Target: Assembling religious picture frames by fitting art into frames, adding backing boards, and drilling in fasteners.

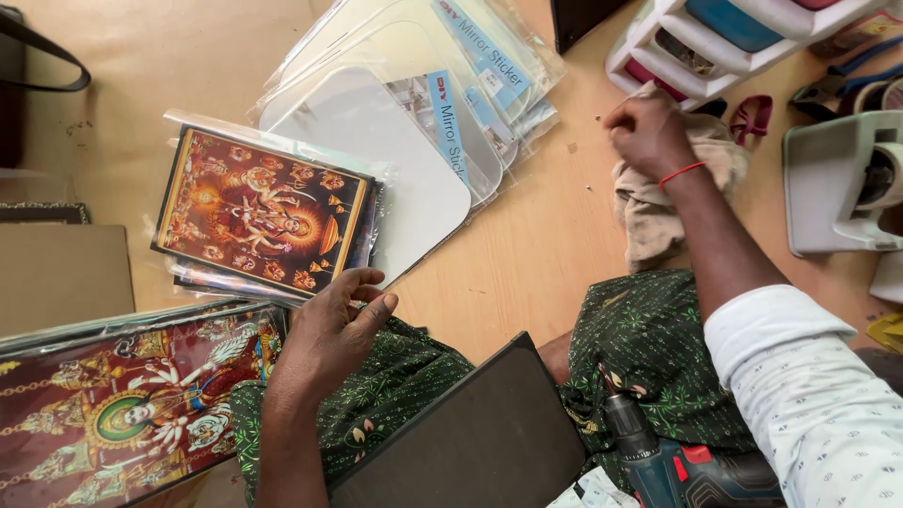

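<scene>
My left hand (331, 329) rests flat on my knee, fingers loosely apart, holding nothing. It lies next to a stack of orange-red religious prints (263, 212) in plastic sleeves. My right hand (647, 132) is stretched out to the right and closed on a crumpled beige cloth (658, 212) lying on the wooden floor (527, 254). A thin red thread circles that wrist. A dark flat board (480, 437) leans across my lap, which is covered in green patterned fabric.
Clear-packed white mirror sheets (404, 132) fan out at the top centre. A large framed picture (122, 414) lies at the lower left beside a cardboard piece (61, 273). A blue cordless drill (677, 466) sits by my right thigh. A white drawer unit (724, 42) and a tape dispenser (842, 183) stand at the right.
</scene>
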